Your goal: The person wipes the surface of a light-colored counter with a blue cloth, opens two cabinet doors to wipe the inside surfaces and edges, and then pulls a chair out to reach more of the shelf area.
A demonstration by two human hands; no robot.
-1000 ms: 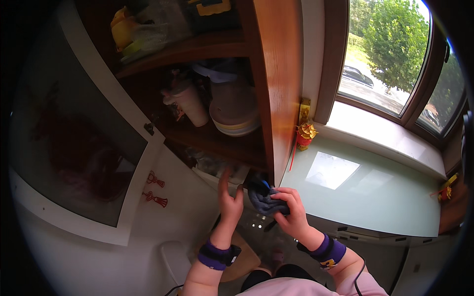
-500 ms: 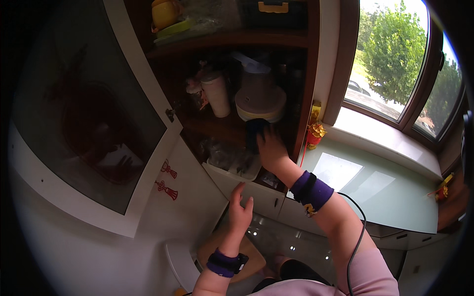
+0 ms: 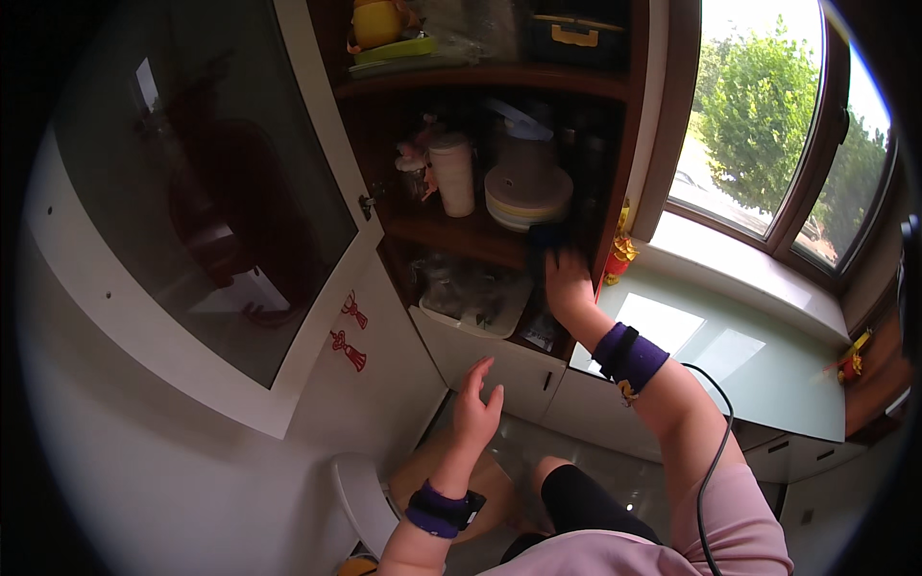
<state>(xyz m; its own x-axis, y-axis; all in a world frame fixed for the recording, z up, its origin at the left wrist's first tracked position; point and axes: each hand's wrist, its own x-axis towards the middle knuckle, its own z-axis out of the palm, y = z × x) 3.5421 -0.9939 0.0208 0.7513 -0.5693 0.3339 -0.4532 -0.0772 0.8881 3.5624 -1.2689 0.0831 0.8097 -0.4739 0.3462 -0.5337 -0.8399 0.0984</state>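
Note:
My right hand (image 3: pixel 570 291) reaches into the open cabinet and presses a dark cloth (image 3: pixel 545 240) against the front of the middle shelf (image 3: pixel 437 230), near its right end. Just behind the cloth sits a stack of pale round dishes (image 3: pixel 528 204). A white tumbler (image 3: pixel 451 175) stands to their left, beside a small pink-topped jar (image 3: pixel 411 176). My left hand (image 3: pixel 474 415) hangs in the air below the cabinet, fingers apart, holding nothing. A white tray (image 3: pixel 461 322) with clear plastic bags lies on the lower shelf.
The cabinet's glass-paned door (image 3: pixel 288 389) swings out on the left. On the upper shelf are a yellow pot (image 3: pixel 376 24) and a dark case (image 3: pixel 576 36). A pale countertop (image 3: pixel 759 384) runs under the window at right. A chair (image 3: pixel 360 499) stands below my left arm.
My right hand has slid right along the shelf edge with the dark cloth. The whole view has shifted, with the cabinet appearing further right. My left hand remains raised and open.

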